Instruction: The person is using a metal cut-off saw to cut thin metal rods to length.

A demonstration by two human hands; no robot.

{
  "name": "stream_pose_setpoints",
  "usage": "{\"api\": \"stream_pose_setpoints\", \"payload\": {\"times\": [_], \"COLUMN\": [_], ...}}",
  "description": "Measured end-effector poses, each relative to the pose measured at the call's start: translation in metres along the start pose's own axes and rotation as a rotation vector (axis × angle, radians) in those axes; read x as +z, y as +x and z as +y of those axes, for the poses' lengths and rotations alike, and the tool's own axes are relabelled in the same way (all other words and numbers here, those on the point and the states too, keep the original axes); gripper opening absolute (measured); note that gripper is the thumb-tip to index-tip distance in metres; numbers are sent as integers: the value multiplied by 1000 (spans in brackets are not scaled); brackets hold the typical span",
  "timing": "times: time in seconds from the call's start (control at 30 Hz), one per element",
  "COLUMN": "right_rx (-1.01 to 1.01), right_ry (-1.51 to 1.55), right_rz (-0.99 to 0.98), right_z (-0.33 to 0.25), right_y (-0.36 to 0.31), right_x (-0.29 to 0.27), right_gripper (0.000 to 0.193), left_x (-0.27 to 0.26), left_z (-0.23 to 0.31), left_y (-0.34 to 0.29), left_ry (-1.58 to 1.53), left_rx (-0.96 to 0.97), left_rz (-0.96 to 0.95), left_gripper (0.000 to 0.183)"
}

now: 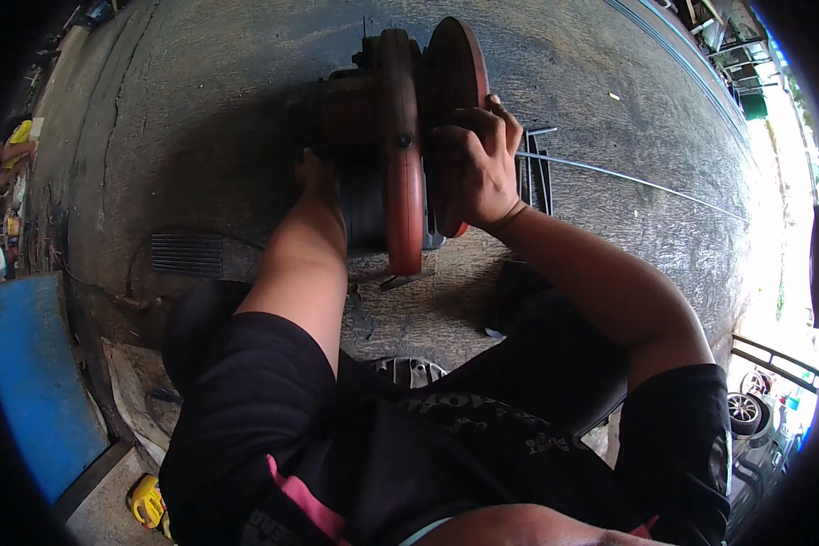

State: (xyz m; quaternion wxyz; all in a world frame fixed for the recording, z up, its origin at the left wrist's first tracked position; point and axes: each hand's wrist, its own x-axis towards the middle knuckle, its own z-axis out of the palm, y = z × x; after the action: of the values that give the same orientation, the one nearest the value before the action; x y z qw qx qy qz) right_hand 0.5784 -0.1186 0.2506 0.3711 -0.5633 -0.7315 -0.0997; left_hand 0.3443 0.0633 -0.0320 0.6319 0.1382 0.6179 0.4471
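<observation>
rough grey floor (591, 246) fills most of the view. person's black shirt (482, 464), pink stripe on one sleeve, takes up 6 o'clock. red-and-black machine (400, 173) sits on the floor at 12 o'clock, its curved red part nearly edge-on, lower end toward the person; shadow darkens its left side. flat blue panel (41, 364) at the rim, between 8 and 9 o'clock. round disc (455, 59) with reddish edge stands upright on the machine's right side, toward 1 o'clock. long thin rod (637, 171) on the floor, 2 o'clock, running out from near the disc to the right. right hand (487, 173) at 1 o'clock, touching the disc, fingers bent over it; thumb not clear, so cannot tell if it is clamped or just resting. left hand (313, 171) between 10 and 11 o'clock, against the machine's left side in shadow; fingers mostly hidden, cannot tell whether apart or together. dark ribbed plate (187, 255) lies flat at 9 o'clock, well apart from the machine. spoked wheel (744, 412) near 4 o'clock, far edge. yellow item (146, 500) between 7 and 8 o'clock, kind unclear. small pale scrap (614, 96) between 1 and 2 o'clock.
</observation>
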Motion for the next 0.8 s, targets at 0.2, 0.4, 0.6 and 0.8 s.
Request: {"api": "stream_pose_setpoints", "payload": {"times": [0.2, 0.4, 0.6, 0.8], "right_rx": [-11, -3, 13, 16], "right_ry": [2, -10, 1, 7], "right_rz": [-3, -28, -10, 7], "right_z": [2, -1, -2, -3], "right_y": [0, 1, 2, 3], "right_x": [0, -1, -1, -1], "right_gripper": [46, 43, 39, 35], "left_x": [7, 4, -1, 1], "left_z": [9, 3, -12, -8], "left_y": [-25, -11, 21, 6], "left_ry": [-108, 117, -73, 16], "left_rx": [-86, 58, -1, 10], "left_rz": [25, 75, 66, 99], "left_gripper": [48, 38, 37, 38]}}
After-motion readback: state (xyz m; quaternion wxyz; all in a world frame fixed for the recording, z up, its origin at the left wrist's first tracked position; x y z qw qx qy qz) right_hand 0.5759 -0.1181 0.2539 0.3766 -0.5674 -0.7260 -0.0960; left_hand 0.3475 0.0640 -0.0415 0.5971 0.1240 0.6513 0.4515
